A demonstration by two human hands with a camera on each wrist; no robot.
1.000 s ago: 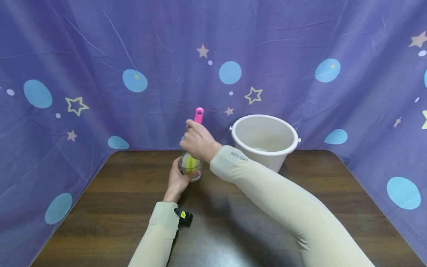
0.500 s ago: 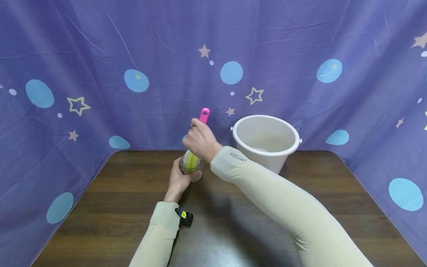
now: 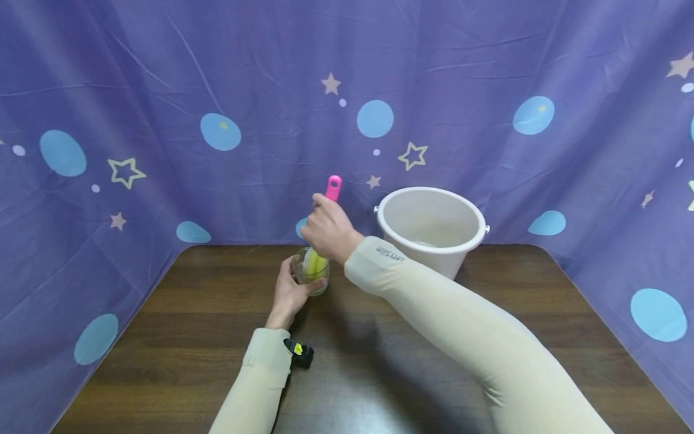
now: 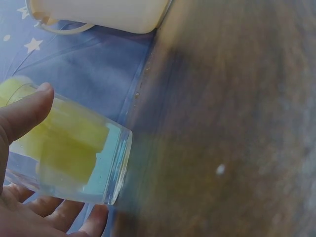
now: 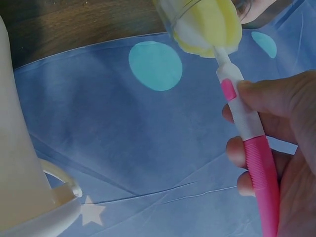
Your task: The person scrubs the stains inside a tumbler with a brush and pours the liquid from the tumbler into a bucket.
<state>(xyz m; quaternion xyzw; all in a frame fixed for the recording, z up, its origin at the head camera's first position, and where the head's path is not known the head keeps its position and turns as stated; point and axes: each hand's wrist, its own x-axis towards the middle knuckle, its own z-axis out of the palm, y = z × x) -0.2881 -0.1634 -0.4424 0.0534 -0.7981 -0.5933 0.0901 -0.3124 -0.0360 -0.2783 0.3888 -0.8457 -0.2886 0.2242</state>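
Observation:
A clear drinking glass (image 3: 325, 276) is gripped by my left hand (image 3: 290, 292), low over the wooden table. In the left wrist view its thick base points right, with the thumb along one side and fingers around the other. My right hand (image 3: 328, 228) holds a sponge cup brush by its pink and white handle (image 5: 261, 163), thumb on the white neck. The yellow and white sponge head (image 4: 69, 143) sits inside the glass. From above, the handle leans to the right, its pink end (image 3: 334, 185) sticking up past the fist. Part of the sponge is hidden behind my right hand.
A white bucket (image 3: 390, 247) stands at the back of the table, right of the glass, near my right forearm. The brown wooden table (image 3: 217, 337) ends at a purple curtain (image 3: 271, 120) with stars and blue dots.
The brush handle has tipped to the right over the second. The sponge rose a little, then went back down into the glass. My left hand and the glass stay nearly in place.

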